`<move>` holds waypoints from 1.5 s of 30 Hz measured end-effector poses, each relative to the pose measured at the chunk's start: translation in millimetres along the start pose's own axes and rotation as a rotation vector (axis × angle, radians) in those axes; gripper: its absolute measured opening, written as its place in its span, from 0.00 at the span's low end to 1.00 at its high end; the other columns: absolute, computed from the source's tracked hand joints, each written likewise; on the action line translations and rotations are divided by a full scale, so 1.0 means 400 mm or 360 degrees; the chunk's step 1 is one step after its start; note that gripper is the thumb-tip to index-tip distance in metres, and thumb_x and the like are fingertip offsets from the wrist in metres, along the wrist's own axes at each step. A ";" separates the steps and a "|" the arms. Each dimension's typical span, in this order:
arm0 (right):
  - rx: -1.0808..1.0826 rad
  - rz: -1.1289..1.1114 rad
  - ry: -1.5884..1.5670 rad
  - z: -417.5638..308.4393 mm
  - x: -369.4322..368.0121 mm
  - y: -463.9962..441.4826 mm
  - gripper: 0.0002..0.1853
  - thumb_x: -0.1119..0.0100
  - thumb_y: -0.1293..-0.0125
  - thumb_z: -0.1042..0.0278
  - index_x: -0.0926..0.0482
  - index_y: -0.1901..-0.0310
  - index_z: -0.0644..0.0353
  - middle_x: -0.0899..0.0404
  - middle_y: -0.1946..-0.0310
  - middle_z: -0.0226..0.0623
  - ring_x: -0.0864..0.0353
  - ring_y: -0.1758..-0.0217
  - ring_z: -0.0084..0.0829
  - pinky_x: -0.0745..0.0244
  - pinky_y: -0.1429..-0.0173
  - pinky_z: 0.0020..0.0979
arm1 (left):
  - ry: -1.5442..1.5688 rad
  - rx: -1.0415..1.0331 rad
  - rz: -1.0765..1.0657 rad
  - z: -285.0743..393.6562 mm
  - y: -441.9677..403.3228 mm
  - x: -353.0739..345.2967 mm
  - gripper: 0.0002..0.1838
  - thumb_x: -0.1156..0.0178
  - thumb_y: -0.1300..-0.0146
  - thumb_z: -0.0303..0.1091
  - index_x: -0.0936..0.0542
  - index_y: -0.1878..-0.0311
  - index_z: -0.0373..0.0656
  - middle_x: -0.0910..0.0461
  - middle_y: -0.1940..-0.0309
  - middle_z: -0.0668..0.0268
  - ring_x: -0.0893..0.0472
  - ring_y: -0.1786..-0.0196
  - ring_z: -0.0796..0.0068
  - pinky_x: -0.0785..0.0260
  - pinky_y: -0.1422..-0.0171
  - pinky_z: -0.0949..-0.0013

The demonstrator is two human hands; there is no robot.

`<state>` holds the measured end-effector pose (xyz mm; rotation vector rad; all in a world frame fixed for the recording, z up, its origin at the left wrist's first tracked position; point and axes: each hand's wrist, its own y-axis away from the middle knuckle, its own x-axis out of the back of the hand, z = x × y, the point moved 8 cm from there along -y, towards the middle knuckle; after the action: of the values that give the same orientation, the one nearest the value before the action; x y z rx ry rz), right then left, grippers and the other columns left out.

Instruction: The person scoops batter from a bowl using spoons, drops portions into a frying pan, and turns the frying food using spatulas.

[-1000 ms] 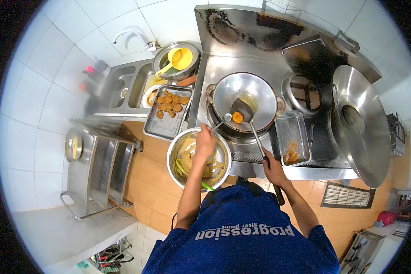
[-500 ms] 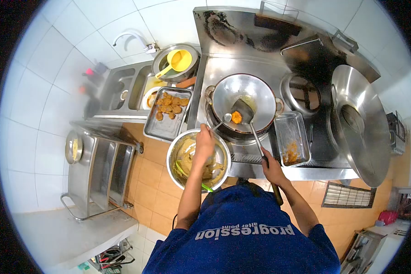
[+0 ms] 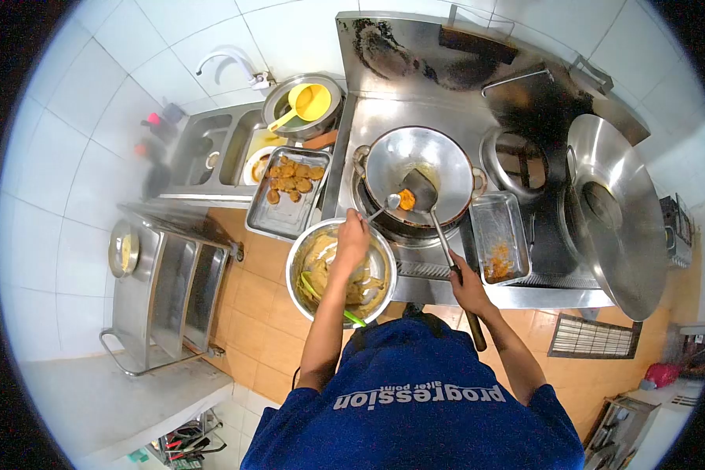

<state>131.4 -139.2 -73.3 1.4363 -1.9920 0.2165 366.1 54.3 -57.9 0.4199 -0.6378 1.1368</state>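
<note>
Over the metal mixing bowl (image 3: 384,301) of yellowish batter, my left hand (image 3: 352,244) is closed around a spoon (image 3: 392,201) that reaches into the wok (image 3: 392,157). My right hand (image 3: 468,288) grips the long handle of a wok spatula (image 3: 420,189), its dark blade inside the wok. An orange-brown piece of food (image 3: 406,200) lies between the spoon's tip and the spatula blade, seemingly touching both. A bright green utensil handle (image 3: 354,319) sticks out of the batter bowl, partly hidden by my left forearm.
Left of the wok, a metal tray (image 3: 270,219) holds several browned fritters (image 3: 294,176). On the right stand a tray with orange crumbs (image 3: 500,215) and a large tilted wok (image 3: 630,227). A yellow dipper (image 3: 309,102) rests on a pot near the sink (image 3: 204,153); a trolley (image 3: 153,305) stands left.
The spatula blade and the spoon tip have shifted slightly to the right inside the wok, still beside the orange-brown piece. Both hands keep their grips.
</note>
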 end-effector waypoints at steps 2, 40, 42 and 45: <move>-0.0001 -0.0050 0.0009 -0.009 0.007 0.004 0.27 0.53 0.31 0.72 0.41 0.30 0.48 0.25 0.67 0.45 0.24 0.66 0.35 0.29 0.55 0.35 | 0.0048 -0.0011 -0.0050 0.008 -0.014 -0.013 0.10 0.47 0.36 0.29 0.33 0.60 0.31 0.23 0.70 0.40 0.24 0.61 0.36 0.34 0.57 0.46; 0.0055 -0.0077 0.0217 -0.041 0.015 -0.020 0.28 0.55 0.32 0.68 0.45 0.30 0.46 0.22 0.65 0.60 0.21 0.60 0.59 0.28 0.54 0.52 | 0.0735 0.0039 -0.0265 0.002 -0.064 0.011 0.09 0.45 0.35 0.30 0.36 0.67 0.40 0.28 0.80 0.65 0.30 0.79 0.76 0.40 0.76 0.70; 0.0030 -0.0117 0.0192 -0.032 -0.009 -0.043 0.28 0.55 0.32 0.68 0.45 0.30 0.46 0.22 0.65 0.59 0.21 0.61 0.59 0.28 0.53 0.52 | 0.0809 0.0073 -0.0276 -0.017 -0.066 0.005 0.09 0.45 0.35 0.30 0.36 0.66 0.41 0.28 0.80 0.65 0.31 0.79 0.77 0.41 0.76 0.71; 0.0153 -0.0059 0.0204 -0.050 0.011 -0.011 0.29 0.55 0.32 0.69 0.45 0.30 0.46 0.22 0.68 0.58 0.21 0.64 0.59 0.28 0.56 0.53 | 0.0743 0.0026 -0.0241 -0.033 -0.069 0.022 0.09 0.45 0.35 0.31 0.36 0.66 0.41 0.28 0.80 0.65 0.31 0.80 0.77 0.41 0.77 0.71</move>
<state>142.7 -134.5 -56.3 1.4799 -1.8719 0.3827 397.3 58.2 -61.8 0.1999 -0.1845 1.0472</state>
